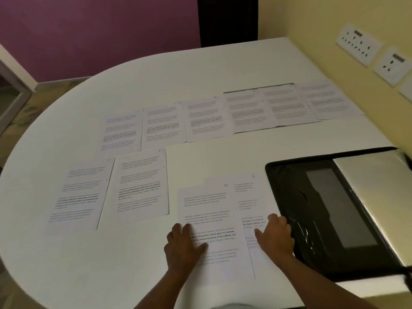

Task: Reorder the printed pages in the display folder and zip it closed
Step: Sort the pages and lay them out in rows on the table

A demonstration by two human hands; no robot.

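Printed pages lie spread over a white table. A far row of several pages runs left to right, and two pages sit in a nearer row at the left. In front of me a page marked 10 overlaps a page marked 9. My left hand rests on the left part of page 10, thumb lying across the print. My right hand rests with curled fingers on page 9's lower right. The black display folder lies open at the right.
A silver laptop lies across the open folder's right half. Wall sockets are mounted on the yellow wall at the right. The table's curved edge runs along the left, with floor beyond it.
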